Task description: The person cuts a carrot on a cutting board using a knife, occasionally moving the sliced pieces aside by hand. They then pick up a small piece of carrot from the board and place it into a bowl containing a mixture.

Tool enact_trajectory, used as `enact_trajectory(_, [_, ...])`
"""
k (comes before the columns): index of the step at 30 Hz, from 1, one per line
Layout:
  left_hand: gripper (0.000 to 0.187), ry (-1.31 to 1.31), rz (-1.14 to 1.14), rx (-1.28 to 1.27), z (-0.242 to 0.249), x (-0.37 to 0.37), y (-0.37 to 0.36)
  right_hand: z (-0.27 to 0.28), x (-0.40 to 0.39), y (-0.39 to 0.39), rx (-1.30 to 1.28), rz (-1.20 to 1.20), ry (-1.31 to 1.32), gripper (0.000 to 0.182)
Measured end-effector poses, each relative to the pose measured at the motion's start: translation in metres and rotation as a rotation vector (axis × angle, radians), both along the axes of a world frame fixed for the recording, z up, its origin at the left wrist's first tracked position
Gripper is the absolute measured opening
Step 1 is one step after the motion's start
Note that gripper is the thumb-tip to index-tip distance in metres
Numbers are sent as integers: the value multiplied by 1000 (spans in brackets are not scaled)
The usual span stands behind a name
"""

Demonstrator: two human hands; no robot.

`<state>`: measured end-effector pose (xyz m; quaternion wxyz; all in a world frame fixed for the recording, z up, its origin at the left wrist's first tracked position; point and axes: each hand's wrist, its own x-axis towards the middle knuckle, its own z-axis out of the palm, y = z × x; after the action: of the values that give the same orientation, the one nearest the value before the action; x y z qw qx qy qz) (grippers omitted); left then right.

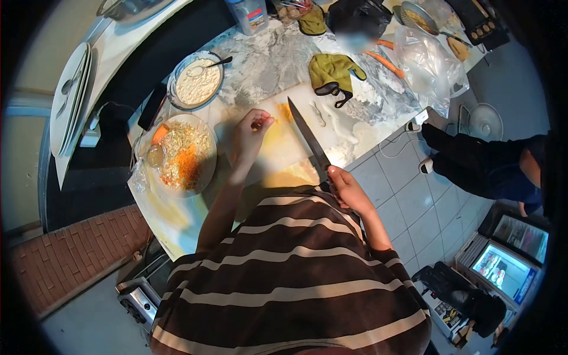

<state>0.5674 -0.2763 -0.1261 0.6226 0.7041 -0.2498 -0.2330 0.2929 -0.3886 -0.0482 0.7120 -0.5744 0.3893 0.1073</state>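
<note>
My right hand (348, 188) grips the handle of a long kitchen knife (307, 131), whose blade points away from me over the white cutting board (281, 145). Over the board's left part is my left hand (254, 130), its fingers curled and pinched together; what they hold, if anything, is too small to name. A small heap of chopped orange pieces, perhaps carrot, (285, 111) lies by the blade near the board's far side. Left of my left hand stands a plate (208, 168) piled with shredded pale vegetable (186, 142) and grated carrot (188, 167).
A bowl of flour (198, 86) with a spoon stands at the back left. Green-and-black gloves (332, 74), whole carrots (386, 64) and a clear plastic bag (423, 65) lie toward the right. A person in dark clothes (488, 163) is beyond the table's right edge.
</note>
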Motion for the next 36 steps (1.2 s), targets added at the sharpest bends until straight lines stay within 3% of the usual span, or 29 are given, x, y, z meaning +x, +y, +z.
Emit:
enact_trajectory(2, [10, -298, -73, 254, 23, 4, 0, -4, -1, -1, 14, -7, -23, 42])
enact_trajectory(3, [10, -297, -61, 261, 19, 6, 3, -4, 0, 0, 20, 5, -24, 42])
enact_trajectory(5, [12, -572, -135, 289, 12, 9, 7, -3, 1, 1, 16, -35, -16, 41])
enact_trajectory(12, [12, -761, -186, 287, 9, -1, 13, -4, 4, -2, 2, -17, -13, 40])
enact_trajectory(15, [11, -806, -212, 254, -5, 3, 11, -8, 5, -2, 6, -25, -8, 49])
enact_trajectory(23, [13, -1037, -352, 433, 3, 14, 1, 1, 11, -7, -1, -52, 27, 46])
enact_trajectory(27, [15, -1052, -399, 365, 5, 25, -8, 10, 17, -14, 9, -70, 26, 45])
enact_trajectory(33, [18, -920, -273, 245, -5, 34, -27, 6, 24, -9, 19, -80, 27, 41])
enact_trajectory(35, [19, -467, -258, 88, 1, 30, -29, -1, 22, -6, 35, -59, 35, 46])
enact_trajectory(36, [19, -463, -257, 88, 3, 27, -27, -5, 21, -3, 35, -58, 40, 46])
